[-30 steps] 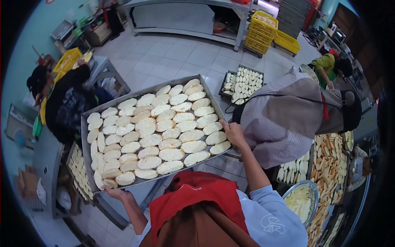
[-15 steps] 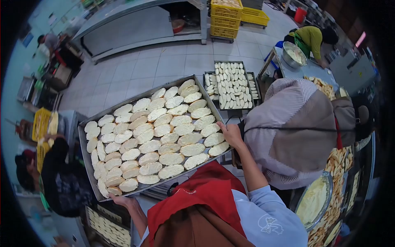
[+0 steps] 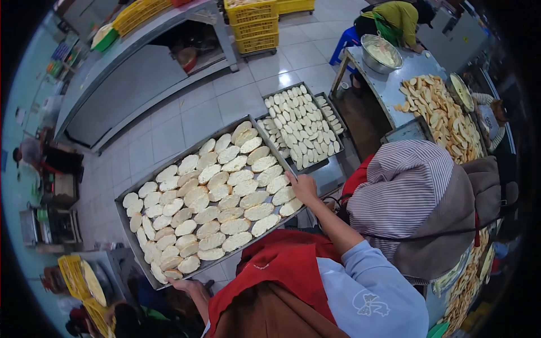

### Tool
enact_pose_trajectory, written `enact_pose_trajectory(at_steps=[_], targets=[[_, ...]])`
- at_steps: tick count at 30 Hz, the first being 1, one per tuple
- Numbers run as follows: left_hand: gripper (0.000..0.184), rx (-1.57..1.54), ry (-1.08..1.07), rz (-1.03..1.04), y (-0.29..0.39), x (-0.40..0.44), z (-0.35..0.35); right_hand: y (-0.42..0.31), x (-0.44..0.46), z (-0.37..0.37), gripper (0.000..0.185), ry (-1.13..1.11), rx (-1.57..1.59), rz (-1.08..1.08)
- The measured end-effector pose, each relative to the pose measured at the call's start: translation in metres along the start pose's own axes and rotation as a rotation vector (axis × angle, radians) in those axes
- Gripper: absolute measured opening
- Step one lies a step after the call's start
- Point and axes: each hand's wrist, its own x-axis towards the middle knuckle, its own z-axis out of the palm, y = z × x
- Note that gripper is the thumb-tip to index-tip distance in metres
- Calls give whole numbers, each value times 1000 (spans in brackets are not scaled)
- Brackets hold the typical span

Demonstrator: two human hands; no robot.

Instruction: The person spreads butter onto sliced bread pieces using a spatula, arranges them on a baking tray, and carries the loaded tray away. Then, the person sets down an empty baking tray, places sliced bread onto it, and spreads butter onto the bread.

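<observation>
I hold a large metal baking tray [image 3: 136,241] out in front of me, tilted across my view. Rows of oval bread slices [image 3: 235,226] spread with a pale cream fill it. My right hand [image 3: 302,188] grips the right rim, its thumb over the edge. At the lower left corner, my left hand [image 3: 189,286] is closed on the rim, its fingers mostly hidden under the tray. Beyond the tray, stacked trays of coated slices [image 3: 303,127] sit low near the floor.
A co-worker in a striped head covering [image 3: 406,203] stands close on my right. Past them, a metal table [image 3: 369,76] bears a bowl of cream [image 3: 382,54] and heaped bread slices [image 3: 442,115]. Yellow crates [image 3: 256,28] and a long metal counter [image 3: 121,104] stand ahead.
My view has turned to the right, bringing the stacked trays and the heaped table nearer the middle. The tray stays in both hands. The striped-covered co-worker's head has shifted.
</observation>
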Motion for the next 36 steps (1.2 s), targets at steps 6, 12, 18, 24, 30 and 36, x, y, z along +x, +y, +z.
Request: enact_pose_trajectory(at_steps=[6,12,18,24,30,36], targets=[[64,-38,-45,-149,10,-7,-3,5,-41,-9,77,175,45,-58],[56,-17,-201,-181,1,38,-39,10,-85,-11,75,285,82,-61],[50,8,-493,-376,4,72,-57,26,-95,19,74,378,100,-22],[52,105,-668,-498,13,87,-62,21,-96,30,70,461,49,-66],[45,21,-662,-641,13,85,-60,7,-81,22,67,390,-35,-56],[44,3,-482,-736,35,59,-55,-25,-55,-9,68,310,-94,-43]])
